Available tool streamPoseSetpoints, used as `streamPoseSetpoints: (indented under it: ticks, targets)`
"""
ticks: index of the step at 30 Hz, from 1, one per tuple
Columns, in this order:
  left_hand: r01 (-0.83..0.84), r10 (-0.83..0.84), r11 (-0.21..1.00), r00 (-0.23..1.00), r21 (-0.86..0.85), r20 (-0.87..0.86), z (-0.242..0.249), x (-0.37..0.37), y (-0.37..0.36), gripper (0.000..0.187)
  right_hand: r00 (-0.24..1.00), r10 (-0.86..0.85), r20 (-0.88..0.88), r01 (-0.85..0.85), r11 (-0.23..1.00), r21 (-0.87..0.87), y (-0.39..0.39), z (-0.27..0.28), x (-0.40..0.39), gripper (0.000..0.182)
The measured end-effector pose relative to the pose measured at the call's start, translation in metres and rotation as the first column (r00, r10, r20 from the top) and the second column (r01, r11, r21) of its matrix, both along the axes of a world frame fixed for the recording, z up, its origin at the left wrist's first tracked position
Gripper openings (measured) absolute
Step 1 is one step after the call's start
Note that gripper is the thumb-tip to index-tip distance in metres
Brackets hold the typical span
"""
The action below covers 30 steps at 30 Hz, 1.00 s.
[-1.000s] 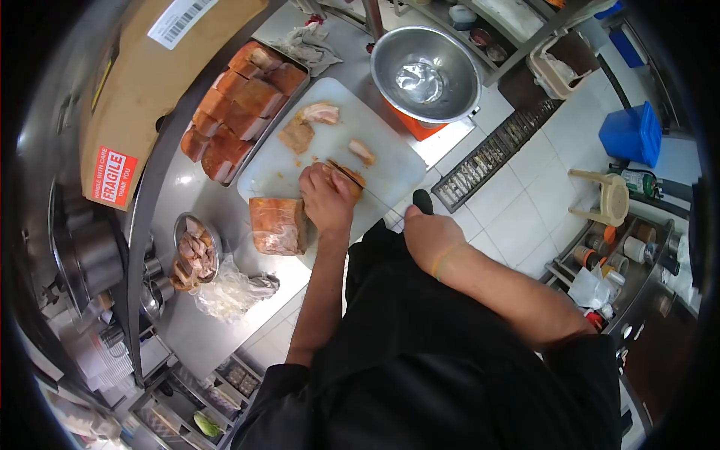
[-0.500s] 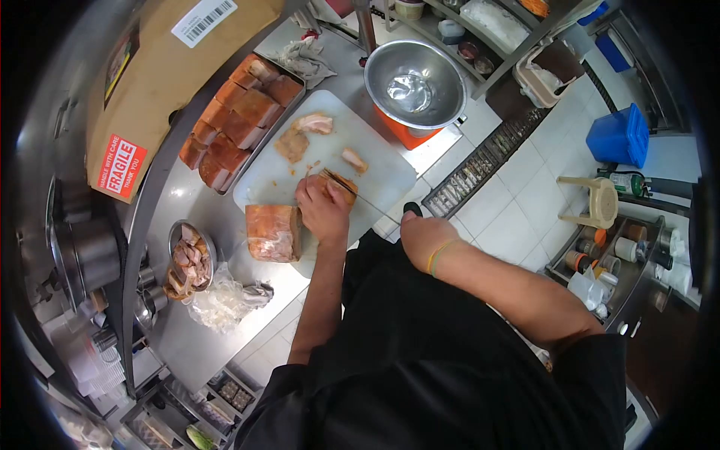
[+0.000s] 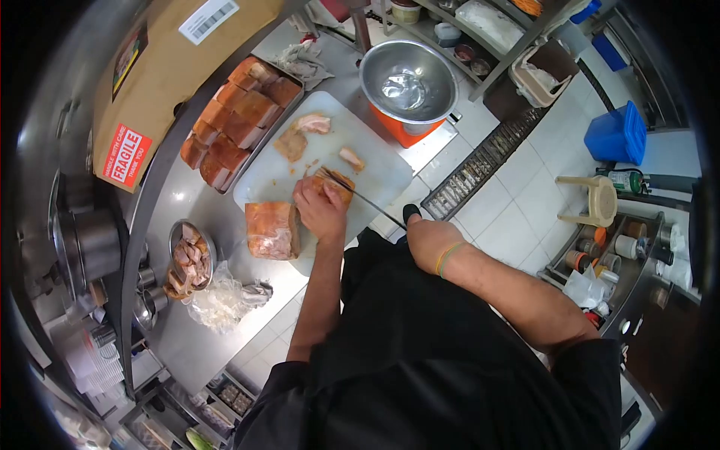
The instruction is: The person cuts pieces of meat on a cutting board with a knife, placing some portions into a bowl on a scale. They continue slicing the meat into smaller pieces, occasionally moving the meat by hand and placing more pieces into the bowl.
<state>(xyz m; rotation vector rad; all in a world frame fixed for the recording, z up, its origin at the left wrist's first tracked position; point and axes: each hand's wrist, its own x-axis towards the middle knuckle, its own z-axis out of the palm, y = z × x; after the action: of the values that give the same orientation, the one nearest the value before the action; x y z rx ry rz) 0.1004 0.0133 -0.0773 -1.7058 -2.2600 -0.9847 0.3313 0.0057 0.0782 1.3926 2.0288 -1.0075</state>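
My left hand grips a piece of browned pork on the white cutting board, fingers curled over its left side. In my right hand is a long knife, held by its black handle. The far part of its blade lies across the pork, just right of my left fingers. A larger slab of pork sits to the left of my left hand, at the board's near-left edge. Farther up the board are a flat trimmed piece of pork and a small strip of pork.
A tray of browned pork blocks borders the board's left side. A steel bowl stands beyond its far right corner. Cut meat fills a small metal bowl beside a crumpled plastic bag. A cardboard box looms at upper left.
My right hand has moved slightly right and down, drawing the knife back toward me so its blade angles differently over the pork. My left hand stays on the piece.
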Motion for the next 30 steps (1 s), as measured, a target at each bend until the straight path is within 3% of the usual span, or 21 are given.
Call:
streamPoseSetpoints:
  ticks: [2, 5, 8, 11, 14, 17, 20, 23, 26, 30]
  targets:
    - [0.018, -0.017, 1.000, 1.000, -0.010, 0.021, 0.005, -0.004, 0.001, 0.039, 0.999, 0.015, -0.047, -0.013, 0.999, 0.043, 0.000, -0.007, 0.011, 0.028]
    - [0.230, -0.191, 0.963, 0.950, -0.140, 0.247, 0.028, -0.027, 0.001, 0.049, 0.996, -0.018, -0.084, 0.029, 0.992, 0.123, -0.006, -0.028, 0.030, 0.024]
    - [0.343, -0.102, 0.783, 0.894, -0.520, 0.437, 0.054, -0.058, 0.014, 0.068, 0.995, -0.042, -0.089, 0.054, 0.989, 0.138, -0.017, -0.055, 0.042, 0.021]
    - [0.343, 0.026, 0.661, 0.878, -0.667, 0.478, 0.076, -0.051, 0.027, 0.091, 0.994, -0.061, -0.094, 0.074, 0.988, 0.138, -0.018, -0.072, 0.049, 0.022]
    - [0.437, 0.097, 0.533, 0.819, -0.725, 0.565, 0.057, -0.073, 0.037, 0.106, 0.989, -0.049, -0.137, 0.069, 0.987, 0.143, -0.018, -0.087, 0.058, 0.020]
    - [0.499, 0.109, 0.452, 0.792, -0.740, 0.601, 0.079, -0.060, 0.044, 0.113, 0.988, -0.044, -0.147, 0.069, 0.983, 0.169, -0.020, -0.097, 0.062, 0.018]
    - [0.554, 0.081, 0.406, 0.770, -0.727, 0.632, 0.051, -0.070, 0.040, 0.107, 0.982, -0.044, -0.181, 0.078, 0.980, 0.186, -0.017, -0.090, 0.069, 0.017]
    - [0.357, -0.091, 0.580, 0.922, -0.732, 0.377, 0.066, -0.043, 0.020, 0.099, 0.966, -0.042, -0.254, 0.098, 0.973, 0.209, -0.020, -0.073, 0.074, 0.017]
    - [0.247, -0.135, 0.667, 0.968, -0.703, 0.212, 0.082, -0.016, 0.004, 0.093, 0.958, -0.035, -0.283, 0.093, 0.977, 0.193, -0.018, -0.047, 0.069, 0.016]
    - [0.235, -0.129, 0.721, 0.970, -0.651, 0.206, 0.091, 0.007, -0.007, 0.091, 0.959, -0.074, -0.273, 0.113, 0.985, 0.133, -0.015, -0.009, 0.054, 0.016]
